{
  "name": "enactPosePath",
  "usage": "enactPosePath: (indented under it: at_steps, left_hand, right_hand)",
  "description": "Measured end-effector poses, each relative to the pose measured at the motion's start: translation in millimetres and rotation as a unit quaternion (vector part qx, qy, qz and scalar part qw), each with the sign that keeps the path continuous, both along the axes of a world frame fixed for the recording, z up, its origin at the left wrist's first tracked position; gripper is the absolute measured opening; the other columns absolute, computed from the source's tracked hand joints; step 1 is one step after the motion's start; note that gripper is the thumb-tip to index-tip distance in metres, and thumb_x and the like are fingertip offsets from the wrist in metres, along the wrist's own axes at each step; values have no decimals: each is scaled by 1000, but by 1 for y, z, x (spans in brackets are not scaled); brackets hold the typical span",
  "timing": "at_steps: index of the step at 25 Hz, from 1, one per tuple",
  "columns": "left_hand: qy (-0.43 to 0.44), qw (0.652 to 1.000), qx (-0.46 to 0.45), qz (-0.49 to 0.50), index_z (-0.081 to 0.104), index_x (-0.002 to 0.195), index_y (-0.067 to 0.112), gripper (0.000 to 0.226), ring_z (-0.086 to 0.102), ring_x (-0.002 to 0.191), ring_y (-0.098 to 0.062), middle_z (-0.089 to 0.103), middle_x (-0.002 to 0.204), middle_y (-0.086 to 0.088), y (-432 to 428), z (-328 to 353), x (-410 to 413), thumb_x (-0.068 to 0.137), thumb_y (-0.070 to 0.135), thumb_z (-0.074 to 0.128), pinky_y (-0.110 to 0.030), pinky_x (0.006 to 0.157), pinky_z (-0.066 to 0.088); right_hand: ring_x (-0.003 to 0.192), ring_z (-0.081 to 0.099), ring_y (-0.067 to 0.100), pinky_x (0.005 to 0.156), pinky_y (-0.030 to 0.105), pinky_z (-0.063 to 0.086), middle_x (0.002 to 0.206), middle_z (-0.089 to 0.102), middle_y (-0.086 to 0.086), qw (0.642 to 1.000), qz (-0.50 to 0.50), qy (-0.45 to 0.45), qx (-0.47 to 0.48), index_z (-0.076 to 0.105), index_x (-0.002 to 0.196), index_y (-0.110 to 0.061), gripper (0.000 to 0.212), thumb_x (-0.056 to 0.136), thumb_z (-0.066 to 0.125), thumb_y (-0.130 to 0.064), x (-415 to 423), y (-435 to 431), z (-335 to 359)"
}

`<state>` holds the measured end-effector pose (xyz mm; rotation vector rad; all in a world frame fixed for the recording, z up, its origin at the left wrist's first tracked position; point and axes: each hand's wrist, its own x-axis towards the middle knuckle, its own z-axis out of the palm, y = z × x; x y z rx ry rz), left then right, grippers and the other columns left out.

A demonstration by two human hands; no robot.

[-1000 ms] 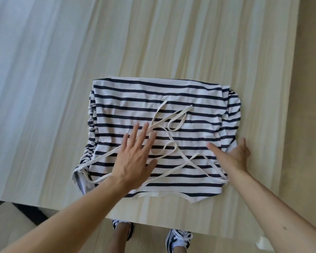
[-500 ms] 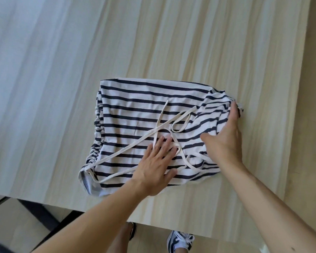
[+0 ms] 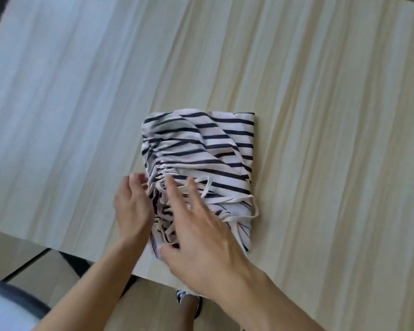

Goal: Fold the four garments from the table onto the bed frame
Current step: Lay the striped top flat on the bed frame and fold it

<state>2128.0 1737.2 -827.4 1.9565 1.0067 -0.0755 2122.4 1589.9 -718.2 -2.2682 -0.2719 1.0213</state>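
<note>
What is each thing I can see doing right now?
Striped top: folded in half, rumpled, lying on the table.
White strings: loose, tangled on top of the fold.
Left hand: open, at the top's left edge.
Right hand: open, fingers spread, over the near end.
Table: flat, holding the top.

We have one view only, from a wide-angle camera worn on the head. We look steeply down and forward at the pale wooden worktop (image 3: 320, 115), close enough that both forearms fill the lower frame. The worktop's near edge crosses lower left, with floor and a shoe (image 3: 181, 296) beneath.
</note>
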Motion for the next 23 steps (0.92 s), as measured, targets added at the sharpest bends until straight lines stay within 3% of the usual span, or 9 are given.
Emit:
enactPosePath:
  at_steps: [2, 4, 7, 9, 12, 15, 17, 20, 23]
  left_hand:
    - [-16, 998, 28, -61, 61, 119, 15, 33, 57, 111, -21, 64, 118, -5, 6, 0, 24, 102, 40, 49, -43, 102, 47]
    - [-7, 972, 97, -213, 46, 142, 16, 55, 44, 130, -21, 49, 140, -8, 4, -8, 53, 96, 42, 61, -36, 112, 37]
    - [28, 922, 174, -346, 29, 156, 19, 84, 25, 148, -31, 28, 161, -11, -3, -21, 100, 87, 47, 69, -48, 122, 28]
    - [-2, 866, 247, -435, 38, 152, 19, 72, 28, 147, -31, 32, 159, -10, -16, -20, 114, 90, 43, 66, -49, 119, 30]
    - [-113, 819, 228, -514, 62, 123, 15, 31, 48, 122, -26, 55, 128, -8, -34, -11, 108, 95, 29, 58, -43, 98, 46]
    - [-112, 778, 130, -605, 65, 109, 16, 23, 54, 102, -23, 58, 110, -4, -28, -12, 64, 97, 31, 52, -46, 82, 51]
    - [-49, 732, 153, -662, 61, 128, 19, 41, 52, 122, -26, 57, 132, -6, -15, -23, 22, 100, 45, 46, -49, 99, 48]
    - [23, 656, 238, -716, 25, 161, 21, 74, 7, 159, -28, 13, 171, -10, 5, -34, -27, 99, 57, 40, -51, 126, 12]
    - [-12, 671, 267, -692, 21, 162, 17, 78, 0, 159, -32, 6, 171, -13, -2, -26, -49, 91, 38, 45, -55, 124, 8]
  right_hand:
    - [152, 19, 23, 116, 41, 30, 167, -6, -5, 996, -68, -36, -33, -2, 156, -38, 90, 93, 62, -34, -8, -18, -25]
    - [151, 20, 20, 119, 38, 30, 164, 9, -4, 987, -119, -74, -80, 10, 156, -32, 90, 88, 68, -38, -14, -40, -55]
    - [150, 17, 20, 124, 39, 18, 161, 20, -3, 988, -71, -65, -119, 7, 158, -27, 106, 79, 74, -51, -20, -53, -89]
    - [140, 35, 20, 120, 43, 25, 148, 40, -4, 986, -30, -75, -145, 16, 157, -26, 106, 74, 75, -53, -21, -51, -104]
    - [116, 60, 18, 98, 40, 41, 119, 66, -10, 985, -44, -99, -137, 53, 134, -31, 61, 77, 72, -25, -10, -43, -108]
    - [104, 63, 22, 92, 37, 39, 106, 68, -6, 984, -14, -109, -143, 63, 114, -28, 41, 79, 60, -7, -5, -37, -88]
    - [110, 57, 24, 93, 36, 37, 114, 60, -1, 990, 53, -84, -104, 59, 113, -23, 30, 84, 62, -17, -16, -37, -73]
    - [133, 41, 23, 107, 39, 35, 139, 44, 3, 981, 165, 90, -56, 47, 136, -21, 56, 85, 65, -32, -39, -48, -59]
    - [130, 49, 17, 106, 34, 43, 142, 50, -4, 1000, -23, 5, -6, 50, 141, -25, 55, 89, 66, -36, -13, -65, -59]
